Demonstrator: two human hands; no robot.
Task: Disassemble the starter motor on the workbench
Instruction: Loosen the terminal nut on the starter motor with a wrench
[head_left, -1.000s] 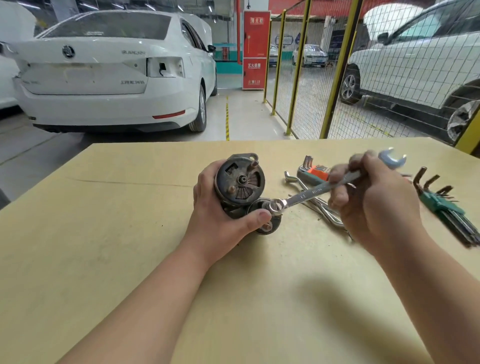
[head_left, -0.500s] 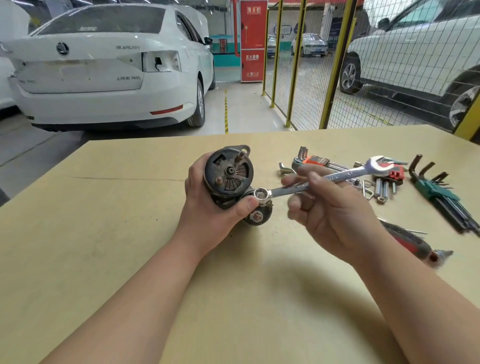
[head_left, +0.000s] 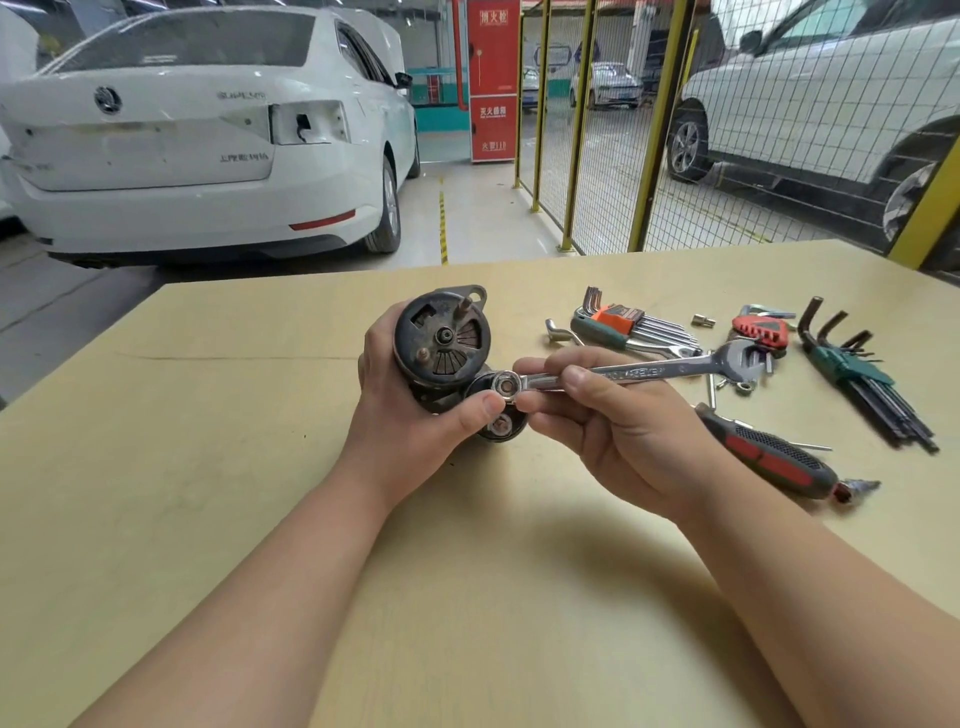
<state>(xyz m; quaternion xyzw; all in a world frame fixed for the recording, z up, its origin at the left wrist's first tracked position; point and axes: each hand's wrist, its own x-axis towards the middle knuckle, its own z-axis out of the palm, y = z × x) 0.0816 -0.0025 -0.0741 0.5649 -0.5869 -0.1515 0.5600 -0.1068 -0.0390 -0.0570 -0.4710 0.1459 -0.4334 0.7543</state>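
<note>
A dark, grimy starter motor (head_left: 441, 340) stands on end on the tan workbench (head_left: 208, 467), its round end cap facing me. My left hand (head_left: 410, 415) grips its body from the left, thumb pressed near the smaller solenoid end (head_left: 501, 428). My right hand (head_left: 613, 421) holds a silver combination spanner (head_left: 649, 371) by the shank close to its ring end. The ring end (head_left: 504, 385) sits over a nut on the solenoid, and the open jaw points right.
To the right lie hex key sets with orange (head_left: 623, 319), red (head_left: 761, 330) and green (head_left: 852, 364) holders, a black-and-red screwdriver (head_left: 769, 454), another spanner (head_left: 561, 330) and small loose bits. A yellow mesh fence (head_left: 649, 130) and white cars (head_left: 208, 130) stand beyond the bench.
My right hand has slid along the spanner towards its ring end, and the handle has swung lower, now pointing right. My left hand keeps its grip on the motor.
</note>
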